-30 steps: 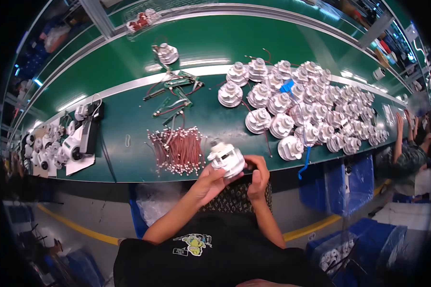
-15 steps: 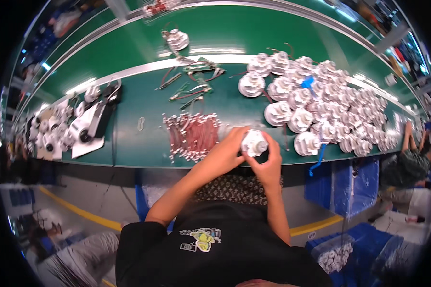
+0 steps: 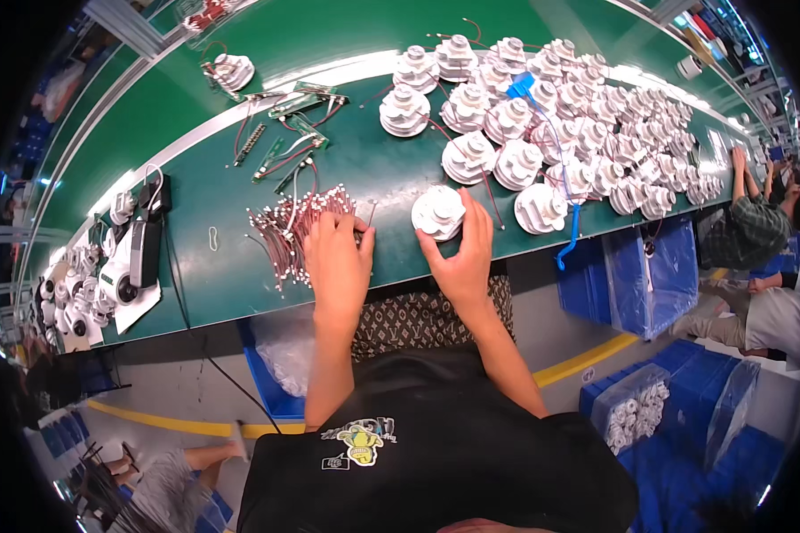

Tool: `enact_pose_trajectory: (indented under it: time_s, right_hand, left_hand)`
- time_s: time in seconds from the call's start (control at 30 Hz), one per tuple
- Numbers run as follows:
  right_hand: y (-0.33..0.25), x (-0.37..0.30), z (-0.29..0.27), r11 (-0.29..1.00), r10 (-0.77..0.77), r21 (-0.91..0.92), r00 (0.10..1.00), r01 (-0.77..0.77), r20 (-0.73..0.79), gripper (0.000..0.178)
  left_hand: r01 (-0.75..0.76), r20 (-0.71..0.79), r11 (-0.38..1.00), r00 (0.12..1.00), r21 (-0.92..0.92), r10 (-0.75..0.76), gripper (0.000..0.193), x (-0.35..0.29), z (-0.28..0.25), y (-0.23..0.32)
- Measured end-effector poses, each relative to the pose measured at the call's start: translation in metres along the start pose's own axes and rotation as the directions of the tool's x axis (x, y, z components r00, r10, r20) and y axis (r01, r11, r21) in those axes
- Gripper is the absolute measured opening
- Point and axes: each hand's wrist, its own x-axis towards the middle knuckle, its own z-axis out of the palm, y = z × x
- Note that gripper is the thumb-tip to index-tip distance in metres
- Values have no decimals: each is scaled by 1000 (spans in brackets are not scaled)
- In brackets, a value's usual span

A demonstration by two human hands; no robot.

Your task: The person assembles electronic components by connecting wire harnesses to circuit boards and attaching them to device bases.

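A white round part point(image 3: 438, 211) with a raised stepped centre rests at the table's front. My right hand point(image 3: 462, 258) grips its right and near sides between thumb and fingers. To the left, my left hand point(image 3: 340, 258) reaches down onto the right end of a pile of short red wires point(image 3: 284, 233) with white connectors. Its fingers are bent and drawn together against the wires, hiding what the fingertips pinch. One thin red wire point(image 3: 372, 213) stands out beside the left thumb.
Many similar white parts point(image 3: 511, 120) crowd the right side, with a blue strap point(image 3: 571, 235) among them. Green circuit boards with wires point(image 3: 298, 133) lie beyond the pile. At left are a black-and-white device point(image 3: 142, 253) and a cable. Blue bins point(image 3: 631, 275) stand below; a co-worker point(image 3: 751, 226) sits at far right.
Both hands held the white part together; now my left hand has left it for the wire pile. The right hand keeps the part, now lower at the table. The view has shifted.
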Motion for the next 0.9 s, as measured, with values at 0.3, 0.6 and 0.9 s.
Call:
enact_pose_trajectory:
  time_s: [0.3, 0.6, 0.9]
  right_hand:
    - [-8, -15, -31, 989, 4, 147, 996, 8, -86, 71]
    - [-29, -13, -58, 471, 294, 759, 891, -450, 346, 17]
    - [-13, -15, -67, 53, 254, 744, 730, -666, 635, 12]
  left_hand:
    - [284, 202, 524, 957, -803, -208, 4, -2, -13, 7]
    - [727, 573, -357, 684, -587, 451, 18, -47, 7, 32]
    - [859, 541, -484, 491, -169, 682, 13, -72, 29, 41]
